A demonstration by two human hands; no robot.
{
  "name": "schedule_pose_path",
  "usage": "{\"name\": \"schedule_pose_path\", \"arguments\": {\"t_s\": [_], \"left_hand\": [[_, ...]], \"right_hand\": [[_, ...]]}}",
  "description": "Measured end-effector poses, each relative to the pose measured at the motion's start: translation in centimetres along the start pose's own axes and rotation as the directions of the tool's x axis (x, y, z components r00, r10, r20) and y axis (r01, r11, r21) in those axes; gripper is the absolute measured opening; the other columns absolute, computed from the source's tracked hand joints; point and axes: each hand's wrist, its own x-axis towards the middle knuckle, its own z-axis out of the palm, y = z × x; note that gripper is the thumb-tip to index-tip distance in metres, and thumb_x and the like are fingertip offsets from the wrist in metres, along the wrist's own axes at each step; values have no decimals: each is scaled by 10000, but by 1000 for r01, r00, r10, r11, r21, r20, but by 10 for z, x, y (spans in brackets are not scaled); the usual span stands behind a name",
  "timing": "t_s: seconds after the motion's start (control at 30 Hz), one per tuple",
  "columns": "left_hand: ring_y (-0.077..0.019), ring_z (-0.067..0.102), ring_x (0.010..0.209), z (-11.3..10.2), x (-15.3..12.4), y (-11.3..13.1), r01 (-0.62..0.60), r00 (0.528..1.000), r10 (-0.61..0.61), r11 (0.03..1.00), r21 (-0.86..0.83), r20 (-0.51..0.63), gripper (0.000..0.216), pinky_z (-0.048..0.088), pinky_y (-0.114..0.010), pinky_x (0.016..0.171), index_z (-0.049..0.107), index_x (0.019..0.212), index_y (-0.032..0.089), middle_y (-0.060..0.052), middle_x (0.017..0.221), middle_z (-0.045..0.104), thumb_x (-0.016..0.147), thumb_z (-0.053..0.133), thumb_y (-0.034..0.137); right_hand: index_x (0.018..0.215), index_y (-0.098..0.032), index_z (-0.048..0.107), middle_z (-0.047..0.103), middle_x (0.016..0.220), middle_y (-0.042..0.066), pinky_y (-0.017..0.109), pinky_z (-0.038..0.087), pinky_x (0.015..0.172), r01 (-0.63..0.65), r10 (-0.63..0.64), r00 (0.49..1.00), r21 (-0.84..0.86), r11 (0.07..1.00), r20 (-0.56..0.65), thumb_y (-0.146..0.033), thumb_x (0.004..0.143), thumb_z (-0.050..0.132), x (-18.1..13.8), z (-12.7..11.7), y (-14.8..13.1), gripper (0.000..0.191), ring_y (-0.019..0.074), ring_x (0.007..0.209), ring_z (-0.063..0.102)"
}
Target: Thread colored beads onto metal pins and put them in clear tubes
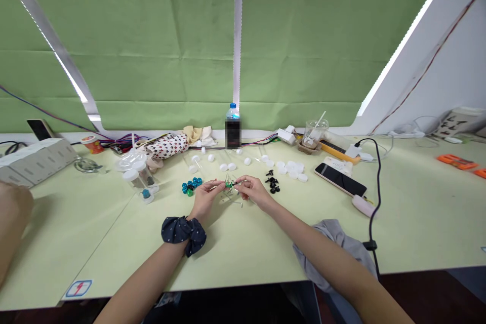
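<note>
My left hand (205,196) and my right hand (253,190) meet over the pale green table (235,243). Both pinch a small piece of thin wire with green beads (229,184) held between them. More thin metal wires (232,200) lie on the table just under the hands. A cluster of blue and green beads (191,186) sits left of my left hand. Small black pieces (272,184) lie right of my right hand. A dark dotted scrunchie (183,232) is on my left wrist.
White caps (291,169) and clear tubes are scattered behind the hands. A water bottle (233,131) stands at the back. A phone (340,179) and black cable (376,192) lie right, grey cloth (337,243) near my right arm. Another person's arm (11,223) is at far left.
</note>
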Motion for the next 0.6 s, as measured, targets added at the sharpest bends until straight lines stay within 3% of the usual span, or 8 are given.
{"name": "schedule_pose_path", "arguments": {"t_s": [0.6], "left_hand": [[-227,640,787,0,2,-2,23,1000,-23,999,-48,-2,221,471,-349,766,736,701,137,-93,771,706,551,798,286]], "right_hand": [[695,-145,620,521,481,-24,189,322,396,-69,68,998,-40,997,-9,-577,750,560,0,2,0,439,74,399,441]]}}
